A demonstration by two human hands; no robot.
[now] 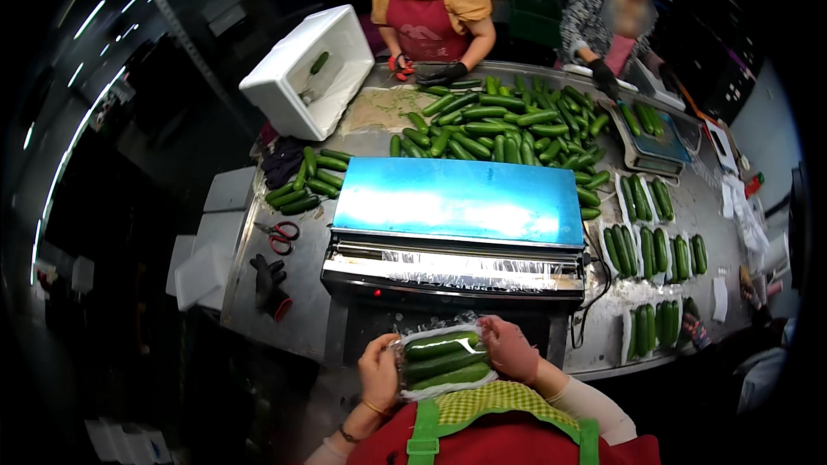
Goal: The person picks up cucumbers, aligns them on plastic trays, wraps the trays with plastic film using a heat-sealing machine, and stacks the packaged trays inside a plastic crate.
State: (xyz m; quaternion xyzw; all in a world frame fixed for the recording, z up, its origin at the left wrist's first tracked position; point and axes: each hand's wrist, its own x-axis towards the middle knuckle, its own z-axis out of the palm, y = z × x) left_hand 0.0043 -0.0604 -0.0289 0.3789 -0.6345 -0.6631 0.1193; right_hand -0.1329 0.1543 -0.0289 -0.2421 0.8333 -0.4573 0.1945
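- the film-wrapped pack of three cucumbers is at the lower middle of the frame, between my two hands and touching both.
- its long axis runs across the frame, left to right, with the right end slightly higher; the cucumbers lie along that same line.
- my left hand is partly curled, gripping the pack's left end; any fingers underneath are hidden.
- my right hand is closed over the pack's upper right corner; i cannot tell exactly where its fingertips press.
- neither hand is nearer, as each has one end.
- the film-wrapping machine stands just above the pack in the frame, its long side almost parallel to the pack.
- more cucumber packs lie at the right of the frame, on my right hand's side, well apart from it.
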